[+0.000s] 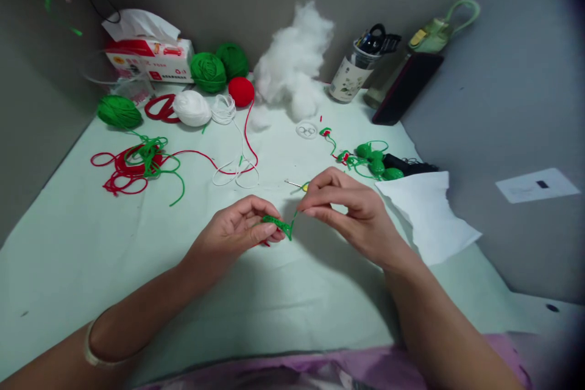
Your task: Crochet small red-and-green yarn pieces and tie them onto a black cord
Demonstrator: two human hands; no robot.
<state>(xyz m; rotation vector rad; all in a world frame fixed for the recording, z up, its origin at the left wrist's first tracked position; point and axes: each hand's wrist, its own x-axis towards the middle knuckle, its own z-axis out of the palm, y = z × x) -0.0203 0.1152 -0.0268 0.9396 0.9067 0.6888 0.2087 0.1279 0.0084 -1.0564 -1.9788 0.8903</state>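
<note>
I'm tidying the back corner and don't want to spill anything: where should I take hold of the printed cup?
Probably grip the printed cup around the middle of its wall, coming from the front left. The wall looks rounded and unobstructed there, while black items stick out of the top and the green bottle and dark flat device crowd its right.

We see a tissue box (171, 61) at the back left, a flower-printed cup (348, 79) at the back right, and a dark phone (407, 89) tilted before a bottle (430, 41).
</note>
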